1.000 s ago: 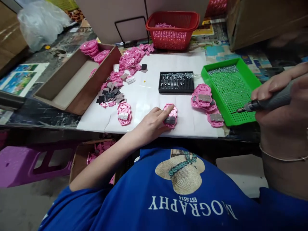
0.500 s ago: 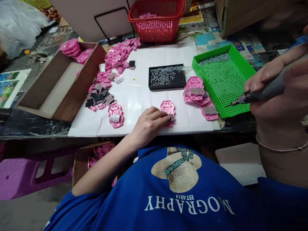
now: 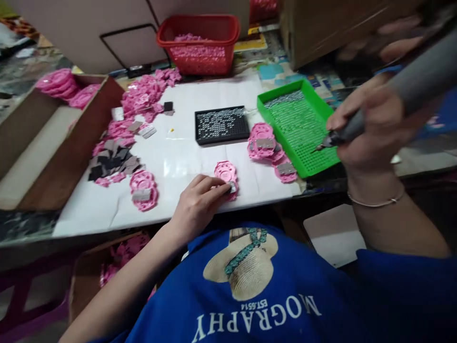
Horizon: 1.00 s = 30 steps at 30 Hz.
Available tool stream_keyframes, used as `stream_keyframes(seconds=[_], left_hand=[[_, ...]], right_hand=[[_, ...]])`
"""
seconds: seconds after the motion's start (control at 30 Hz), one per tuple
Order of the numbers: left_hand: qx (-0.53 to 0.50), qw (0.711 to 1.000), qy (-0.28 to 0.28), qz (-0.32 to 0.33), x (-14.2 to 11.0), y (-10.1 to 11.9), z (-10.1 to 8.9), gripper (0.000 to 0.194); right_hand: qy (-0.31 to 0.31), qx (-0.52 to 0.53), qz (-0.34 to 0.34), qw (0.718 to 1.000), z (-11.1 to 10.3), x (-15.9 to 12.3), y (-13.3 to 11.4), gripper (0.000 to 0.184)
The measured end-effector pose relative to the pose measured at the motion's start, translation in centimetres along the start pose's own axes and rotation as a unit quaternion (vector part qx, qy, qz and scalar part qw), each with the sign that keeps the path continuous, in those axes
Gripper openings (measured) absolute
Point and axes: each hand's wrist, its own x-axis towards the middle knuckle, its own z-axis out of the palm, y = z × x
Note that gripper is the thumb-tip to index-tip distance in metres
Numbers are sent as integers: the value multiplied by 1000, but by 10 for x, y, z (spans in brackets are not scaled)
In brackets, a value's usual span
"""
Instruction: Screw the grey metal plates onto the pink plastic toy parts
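The left hand (image 3: 196, 202) pinches 1 plate (image 3: 233, 187), fingers nearly closed, against the pink part (image 3: 225, 170) at its fingertips; the right hand (image 3: 371, 121) wraps a driver (image 3: 424, 71), green tray (image 3: 319, 169) to its left.

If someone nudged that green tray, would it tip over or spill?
The green tray would more likely slide than tip, being wide and low-walled. It looks like moulded plastic, so it is probably fairly stiff. The small silvery pieces heaped at its far end might shift under a hard shove.
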Motion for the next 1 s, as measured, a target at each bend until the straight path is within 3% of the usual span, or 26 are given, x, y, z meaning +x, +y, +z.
stream_keyframes(seconds=[0.07,0.13,0.43,0.77,1.0], left_hand=[[-17,1000,-8,3,1,-2,2,17],[-33,999,-13,13,3,-5,4,18],[-53,998,-24,31,16,-2,14,18],[-55,998,-27,24,17,0,13,16],[-64,997,-20,21,18,1,13,16]], right_hand=[[-9,-48,-64,997,0,6,7,36],[-9,-83,-81,993,-4,12,13,33],[24,-143,5,989,-15,16,38,51],[16,-139,34,990,-16,19,53,54],[27,-119,9,992,-14,16,48,43]])
